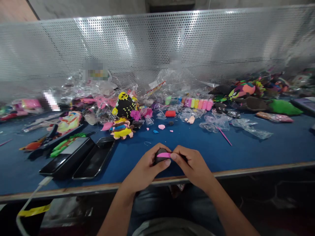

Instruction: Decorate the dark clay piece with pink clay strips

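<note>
Close to the table's front edge, my left hand [150, 165] is closed around a dark grey lump of modelling clay [161, 159]. A pink plastic clay knife [163, 155] lies across the lump, its blade pointing left. My right hand [190, 162] pinches the other end of that knife, and its grip hides the handle. Just beyond my hands, small bits of clay rest on the blue table [137, 154]: a pink piece [161, 127], a blue piece [156, 131] and a dark piece [171, 123]. A red block of clay [170, 113] sits behind them.
To the left lie a black phone [94, 160] and a dark device [66, 157] with a white cable [31, 196]. Clay figures [123, 129], plastic bags [218, 121] and a row of coloured clay sticks [198, 103] line the back before a perforated metal screen [147, 42]. A pink stick [224, 136] lies right.
</note>
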### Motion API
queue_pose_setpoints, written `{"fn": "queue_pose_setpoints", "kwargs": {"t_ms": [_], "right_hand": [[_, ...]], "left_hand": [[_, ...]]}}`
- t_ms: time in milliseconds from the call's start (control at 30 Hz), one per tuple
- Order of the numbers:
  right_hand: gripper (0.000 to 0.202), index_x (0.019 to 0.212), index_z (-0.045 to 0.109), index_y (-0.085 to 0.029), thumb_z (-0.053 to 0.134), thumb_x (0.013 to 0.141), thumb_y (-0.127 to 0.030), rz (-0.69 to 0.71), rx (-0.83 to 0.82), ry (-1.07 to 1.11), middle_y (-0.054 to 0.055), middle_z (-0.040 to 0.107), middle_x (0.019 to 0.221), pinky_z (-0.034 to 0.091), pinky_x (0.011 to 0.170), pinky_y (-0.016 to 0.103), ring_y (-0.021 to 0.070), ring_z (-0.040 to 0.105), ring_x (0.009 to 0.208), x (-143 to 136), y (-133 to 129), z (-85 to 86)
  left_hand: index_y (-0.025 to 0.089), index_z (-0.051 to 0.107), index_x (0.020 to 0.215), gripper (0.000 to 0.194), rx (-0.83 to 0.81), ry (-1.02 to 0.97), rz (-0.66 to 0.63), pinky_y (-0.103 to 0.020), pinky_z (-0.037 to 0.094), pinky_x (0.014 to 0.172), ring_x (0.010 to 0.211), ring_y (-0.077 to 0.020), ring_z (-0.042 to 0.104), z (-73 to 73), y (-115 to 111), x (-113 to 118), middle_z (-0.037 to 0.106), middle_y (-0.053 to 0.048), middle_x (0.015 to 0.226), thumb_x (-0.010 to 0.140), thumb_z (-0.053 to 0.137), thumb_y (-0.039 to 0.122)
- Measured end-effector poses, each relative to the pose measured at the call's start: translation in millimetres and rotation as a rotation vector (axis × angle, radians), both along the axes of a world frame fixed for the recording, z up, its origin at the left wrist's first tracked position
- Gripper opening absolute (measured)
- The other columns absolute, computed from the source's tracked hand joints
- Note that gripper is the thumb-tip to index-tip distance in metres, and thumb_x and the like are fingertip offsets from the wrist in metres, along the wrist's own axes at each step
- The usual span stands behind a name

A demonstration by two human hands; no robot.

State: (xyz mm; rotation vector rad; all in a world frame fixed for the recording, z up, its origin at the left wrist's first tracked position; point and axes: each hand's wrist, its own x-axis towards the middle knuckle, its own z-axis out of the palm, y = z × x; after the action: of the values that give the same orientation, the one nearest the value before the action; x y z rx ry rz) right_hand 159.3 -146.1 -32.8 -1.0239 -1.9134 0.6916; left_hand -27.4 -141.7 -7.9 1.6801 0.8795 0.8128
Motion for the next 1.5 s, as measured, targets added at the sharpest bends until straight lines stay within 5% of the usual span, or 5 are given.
{"fn": "queue_pose_setpoints", "kwargs": {"t_ms": [667,1133,1500], "right_hand": [[0.037,0.070,0.044,-0.019,0.040,0.100,-0.041,-0.062,0.004,0.063,-0.006,0.038,0.059,0.027,0.053,0.022,0.0078,0.036,0.054,-1.0,-2.1,0.2],[0.034,0.069,0.040,-0.020,0.044,0.098,-0.037,-0.104,0.069,-0.052,-0.007,0.037,0.058,0.027,0.053,0.022,0.0075,0.035,0.053,-3.5,0.1,-4.8],[0.034,0.068,0.041,-0.019,0.046,0.098,-0.035,-0.046,0.092,-0.058,-0.007,0.038,0.058,0.027,0.053,0.021,0.0070,0.036,0.052,-2.5,-1.5,-2.7]], "left_hand": [[0.019,0.056,0.112,0.032,-0.087,-0.111,0.034,-0.026,0.041,0.078,0.082,-0.0137,0.051,-5.7,2.2,0.7,0.055,-0.001,0.091,0.088,0.060,0.039],[0.020,0.054,0.095,0.022,-0.009,0.032,0.004,-0.023,0.033,0.067,0.073,-0.0110,0.038,-4.2,-0.2,0.3,0.043,0.003,0.079,0.090,0.056,0.041],[0.020,0.056,0.098,0.016,0.080,0.104,0.042,-0.024,0.037,0.073,0.080,-0.0128,0.046,-2.2,-1.7,2.5,0.052,0.001,0.087,0.089,0.056,0.034]]}}
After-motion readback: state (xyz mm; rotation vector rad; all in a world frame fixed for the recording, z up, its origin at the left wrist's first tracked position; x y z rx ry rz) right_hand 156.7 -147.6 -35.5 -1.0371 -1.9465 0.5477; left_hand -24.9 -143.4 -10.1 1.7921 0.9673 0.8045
